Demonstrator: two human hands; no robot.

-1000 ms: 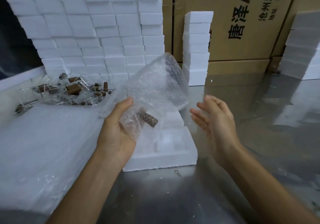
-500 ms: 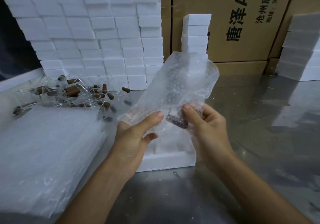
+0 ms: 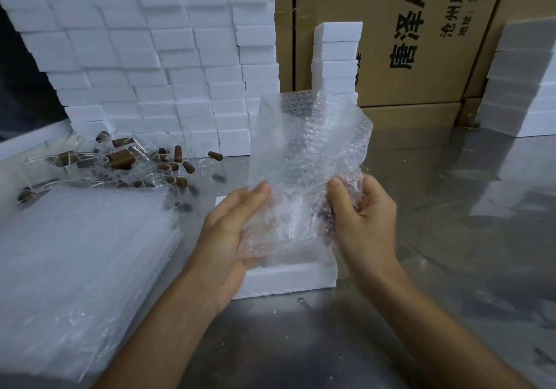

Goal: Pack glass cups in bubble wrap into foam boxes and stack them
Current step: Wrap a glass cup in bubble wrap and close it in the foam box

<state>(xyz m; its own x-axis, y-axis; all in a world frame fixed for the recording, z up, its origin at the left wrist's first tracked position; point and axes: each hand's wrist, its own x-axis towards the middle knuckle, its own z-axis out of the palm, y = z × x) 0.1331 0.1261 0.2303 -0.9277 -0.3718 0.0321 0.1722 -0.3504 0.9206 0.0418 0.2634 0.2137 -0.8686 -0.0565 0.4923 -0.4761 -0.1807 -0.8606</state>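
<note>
A person stands at a shiny metal counter (image 3: 406, 313), seen from a head-worn camera looking down at two bare hands. Both hands hold up a sheet of bubble wrap (image 3: 307, 160) with a glass cup (image 3: 326, 208) bundled in its lower part; the cup shows only as a dark, blurred shape through the plastic. The left hand (image 3: 237, 232) cradles the bundle from below and the left, its grip closed on the wrap with the thumb pressed on the front. The right hand (image 3: 364, 220) has its grip curled around the right side of the bundle, over the cup. The upper part of the sheet stands loose above the hands.

Directly beneath the bundle lies an open white foam box (image 3: 285, 277), partly hidden by the hands. To the left sits a thick pile of bubble wrap sheets (image 3: 78, 262), and behind it a heap of unwrapped glass cups with brown corks (image 3: 120, 160). A wall of stacked foam boxes (image 3: 156, 57) rises at the back, with a shorter stack (image 3: 335, 57) beside it and cardboard cartons (image 3: 391, 27) behind.

The step in hand appears to be wrapping the cup. Next, the loose sheet likely needs rolling snugly around the cup, then the bundle lowering into the box below.
</note>
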